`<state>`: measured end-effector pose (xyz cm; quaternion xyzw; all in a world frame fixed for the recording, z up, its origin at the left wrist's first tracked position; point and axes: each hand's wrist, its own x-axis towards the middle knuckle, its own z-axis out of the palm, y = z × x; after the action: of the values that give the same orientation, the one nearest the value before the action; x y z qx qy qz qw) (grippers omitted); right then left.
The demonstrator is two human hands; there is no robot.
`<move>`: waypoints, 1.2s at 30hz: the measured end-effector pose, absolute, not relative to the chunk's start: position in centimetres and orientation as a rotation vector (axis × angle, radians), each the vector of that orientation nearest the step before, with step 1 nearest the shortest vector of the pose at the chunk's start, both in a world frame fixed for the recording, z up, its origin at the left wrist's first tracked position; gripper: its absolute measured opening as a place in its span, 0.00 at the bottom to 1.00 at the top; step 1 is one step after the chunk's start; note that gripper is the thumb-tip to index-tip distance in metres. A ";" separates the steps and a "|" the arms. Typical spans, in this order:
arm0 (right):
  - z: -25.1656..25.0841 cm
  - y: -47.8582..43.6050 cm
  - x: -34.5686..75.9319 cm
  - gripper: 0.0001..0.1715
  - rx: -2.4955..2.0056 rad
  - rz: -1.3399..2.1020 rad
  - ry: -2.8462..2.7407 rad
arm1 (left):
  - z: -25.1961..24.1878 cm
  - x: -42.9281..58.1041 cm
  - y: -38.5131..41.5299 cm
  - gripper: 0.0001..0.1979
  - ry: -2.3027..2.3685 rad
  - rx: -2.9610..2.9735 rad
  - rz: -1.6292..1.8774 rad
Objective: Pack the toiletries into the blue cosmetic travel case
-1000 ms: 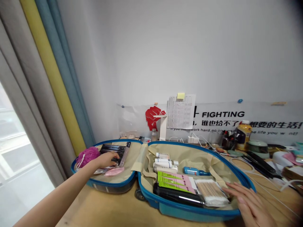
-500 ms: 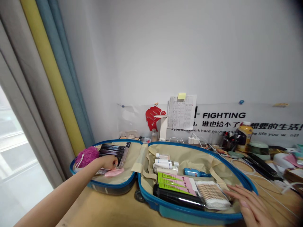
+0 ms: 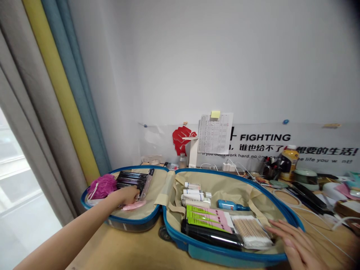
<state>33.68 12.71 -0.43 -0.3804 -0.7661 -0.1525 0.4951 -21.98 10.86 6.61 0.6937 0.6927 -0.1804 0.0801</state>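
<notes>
A small blue-rimmed suitcase [image 3: 180, 245] lies opened flat on the table. My left hand [image 3: 129, 194] reaches into its left half, fingers curled down beside a black packet [image 3: 132, 178] and just above a pink curved item [image 3: 135, 205]. Whatever those fingers hold, if anything, is hidden. A purple mesh bath puff [image 3: 103, 186] sits left of that hand. My right hand [image 3: 295, 240] rests with fingers stretched over the right rim, close to a pack of cotton swabs [image 3: 251, 230]. Near the swabs lie a black cylinder [image 3: 210, 237], green-and-pink packets [image 3: 206, 218], a blue bottle [image 3: 230, 205] and several white tubes [image 3: 194, 195].
Behind the case stand a small glass bottle [image 3: 182, 161], a white stand [image 3: 193, 153] and a charger with cables [image 3: 229, 166]. To the right are a yellow bottle [image 3: 289, 163], a lidded jar [image 3: 306, 179] and loose white cable [image 3: 320, 217]. Curtains [image 3: 70, 112] hang at left.
The view has shifted very slightly. My left hand stays low in the left half, with its fingers turned a little further down. The right hand keeps its place on the rim.
</notes>
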 end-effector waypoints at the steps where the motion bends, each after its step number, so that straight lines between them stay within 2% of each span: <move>1: -0.2 12.6 33.6 0.18 -0.918 -0.373 -1.858 | 6.5 -22.0 10.8 0.15 2.078 2.089 -0.512; 5: 0.3 12.3 33.3 0.19 -0.913 -0.391 -1.857 | 6.8 -21.9 10.6 0.14 2.105 2.137 -0.324; 9: 0.0 12.3 33.5 0.20 -0.954 -0.397 -1.883 | 9.1 -20.4 11.4 0.14 2.135 2.189 0.020; 13: -0.3 12.4 33.6 0.23 -0.995 -0.367 -1.870 | 12.2 -15.0 13.5 0.15 2.018 2.297 0.384; 16: -0.2 12.3 33.4 0.22 -0.985 -0.348 -1.842 | 13.3 -8.6 15.3 0.14 1.807 2.383 0.493; 24: 0.3 11.8 33.1 0.22 -1.014 -0.308 -1.845 | 10.2 4.7 18.5 0.15 1.455 2.467 0.208; 36: 0.3 11.7 33.2 0.25 -1.061 -0.285 -1.852 | 6.6 5.0 19.5 0.14 1.442 2.613 -0.102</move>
<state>33.24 11.67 0.33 -0.4337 -0.7571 -0.1167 0.4744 5.04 19.49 6.61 0.8723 0.4816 -0.0341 0.0777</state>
